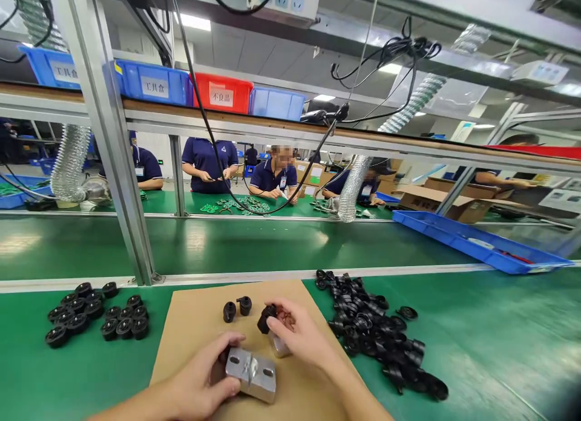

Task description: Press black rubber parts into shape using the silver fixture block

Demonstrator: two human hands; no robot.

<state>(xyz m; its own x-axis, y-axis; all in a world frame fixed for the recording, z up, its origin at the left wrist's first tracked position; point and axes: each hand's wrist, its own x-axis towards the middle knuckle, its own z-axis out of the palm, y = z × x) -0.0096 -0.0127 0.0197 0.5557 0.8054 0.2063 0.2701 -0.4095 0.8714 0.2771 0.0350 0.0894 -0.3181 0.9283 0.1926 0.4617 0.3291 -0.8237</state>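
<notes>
My left hand (197,375) is closed round a silver metal block (261,381) with two slots and a groove across its middle. A dark bit shows behind that block by my fingers, too hidden to name. Between the thumb and fingers of my right hand (306,336) is a small black round plastic part (264,320). Just below it, partly covered by that hand, a second silver metal piece (279,346) shows; whether the hand touches it I cannot tell. Two more black plastic parts, one (229,312) beside the other (245,305), stand on the cardboard sheet (190,312) beyond my hands.
A heap of black plastic parts (367,324) lies right of the cardboard. Black round pieces (77,312) are grouped at left on the green table (490,330). A metal post (113,137) rises at left. A blue tray (454,233) sits at back right. Several people work opposite.
</notes>
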